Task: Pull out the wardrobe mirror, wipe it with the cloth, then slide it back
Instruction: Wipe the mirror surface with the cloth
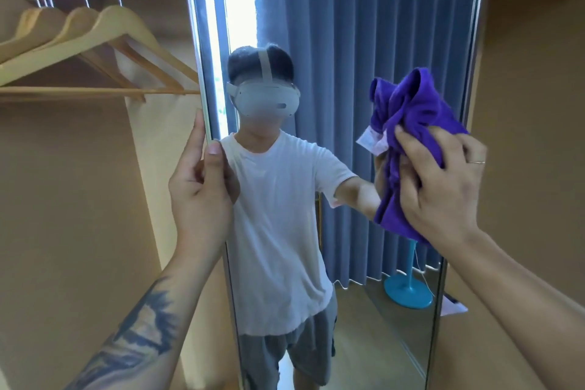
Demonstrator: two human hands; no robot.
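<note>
Head view: left hand (199,190) grip on mirror (342,51) edge, right hand (443,180) grip bunching purple cloth (411,117) against glass.

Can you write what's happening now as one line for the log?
step: wiping | mirror: pulled out | left hand: grips mirror's left edge | right hand: presses purple cloth on glass

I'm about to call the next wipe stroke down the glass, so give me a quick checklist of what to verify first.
1. Mirror pulled out of the wardrobe: ok.
2. Left hand grips the mirror's left edge to steady it: ok.
3. Right hand holds the purple cloth: ok.
4. Cloth against the glass: ok, it meets its reflection.
5. Wooden hangers apart from the wiping path: ok.
6. Glass already clean lower down: cannot tell.
</note>
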